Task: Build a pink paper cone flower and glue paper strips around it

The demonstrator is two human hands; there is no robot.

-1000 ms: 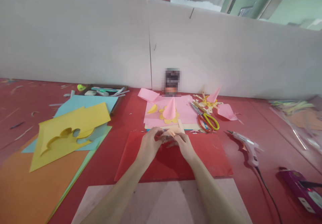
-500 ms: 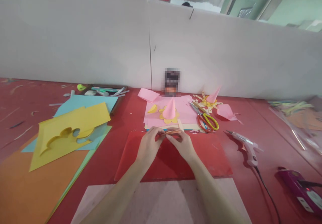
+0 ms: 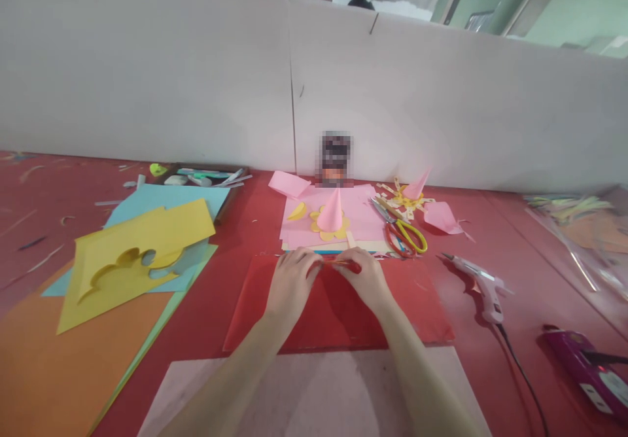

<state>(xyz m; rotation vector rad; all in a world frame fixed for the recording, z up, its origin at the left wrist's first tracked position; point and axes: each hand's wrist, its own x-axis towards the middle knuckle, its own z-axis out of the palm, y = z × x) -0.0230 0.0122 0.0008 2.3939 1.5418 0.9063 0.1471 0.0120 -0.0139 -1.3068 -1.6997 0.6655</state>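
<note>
My left hand (image 3: 293,280) and my right hand (image 3: 366,277) meet over the red board (image 3: 338,319), fingers closed. Both pinch a thin orange strip (image 3: 336,262), largely hidden behind the fingers; its material is too small to tell. Just beyond the fingertips a pink paper cone (image 3: 331,212) stands on a yellow flower-shaped cutout (image 3: 328,233). These rest on pink paper sheets (image 3: 366,211), with a small yellow cutout (image 3: 297,212) to their left. Scissors (image 3: 412,235) with one red and one yellow handle lie at the right of the sheets.
Yellow paper with cut-outs (image 3: 112,280) tops coloured sheets at left. Behind it sits a dark tray (image 3: 223,211) of tools. At right lie a glue gun (image 3: 478,282) with its cord, a purple power strip (image 3: 586,368) and a second pink cone (image 3: 417,185). A white partition (image 3: 441,110) stands behind.
My hands have drawn slightly apart, the right one moving a little to the right. The thin strip between them shows at a flatter angle.
</note>
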